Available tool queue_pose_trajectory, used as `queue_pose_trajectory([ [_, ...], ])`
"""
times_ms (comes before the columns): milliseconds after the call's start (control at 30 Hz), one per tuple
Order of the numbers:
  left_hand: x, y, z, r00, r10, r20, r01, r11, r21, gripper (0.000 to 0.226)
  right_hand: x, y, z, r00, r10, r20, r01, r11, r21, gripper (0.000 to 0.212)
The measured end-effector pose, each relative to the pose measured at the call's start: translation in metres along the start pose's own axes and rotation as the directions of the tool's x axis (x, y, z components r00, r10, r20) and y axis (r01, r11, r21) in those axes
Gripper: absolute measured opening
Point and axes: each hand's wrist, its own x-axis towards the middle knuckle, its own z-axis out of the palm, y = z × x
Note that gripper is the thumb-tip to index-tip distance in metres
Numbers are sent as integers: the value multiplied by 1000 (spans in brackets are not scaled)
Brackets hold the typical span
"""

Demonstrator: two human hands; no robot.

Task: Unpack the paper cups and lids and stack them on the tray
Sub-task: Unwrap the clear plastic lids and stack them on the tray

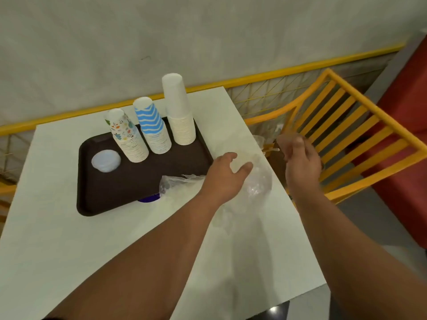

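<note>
Hands over a clear sleeve of lids at the table's right edge, tray to the left.

Left hand (227, 174) rests, fingers spread and loosely bent, on the near-left end of the sleeve (256, 181), pressing rather than clasping it; whether any finger hooks the plastic cannot be told. Sleeve's long axis runs from under that hand up and rightward toward the table (69, 239) edge. Right hand (300, 158) hovers just beyond that edge, fingers curled, seemingly holding nothing, though blur leaves this uncertain. Left hand is plainly nearer. Loose wrap (175, 183) lies over the tray (111, 197) near rim. Farther on the tray: a lid stack (105, 161), then three inverted cup stacks (157, 128). Judged: lids remain to be unwrapped.
</note>
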Motion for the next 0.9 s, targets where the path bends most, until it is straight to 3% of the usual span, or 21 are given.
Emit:
queue_pose_trajectory([
  [100, -4, -3, 18, 997, -43, 57, 39, 997, 60, 59, -3, 54, -19, 936, 305, 173, -290, 951, -110, 32],
  [167, -10, -5, 26, 996, -48, 75, 41, 995, 85, 57, -9, 77, -23, 846, 420, 328, -374, 907, -195, 34],
  [267, -21, -4, 36, 995, -59, 77, 52, 995, 86, 55, -20, 94, -24, 740, 525, 421, -470, 851, -235, 29],
  [367, -32, -7, 42, 992, -78, 97, 71, 995, 73, 55, -28, 108, -26, 736, 530, 422, -404, 843, -354, 20],
  [533, -49, -18, 44, 976, -158, 147, 164, 986, -33, 53, -37, 119, -25, 754, 594, 280, -409, 758, -508, 13],
  [633, -63, -30, 47, 961, -215, 176, 251, 942, -222, 53, -45, 123, -23, 765, 574, 294, -354, 755, -553, 26],
  [800, -78, -50, 39, 925, -286, 251, 375, 798, -471, 56, -69, 106, -17, 722, 570, 392, -280, 759, -588, 48],
  [900, -87, -62, 30, 907, -286, 308, 413, 740, -530, 46, -86, 105, -13, 711, 629, 315, -368, 714, -595, 46],
])
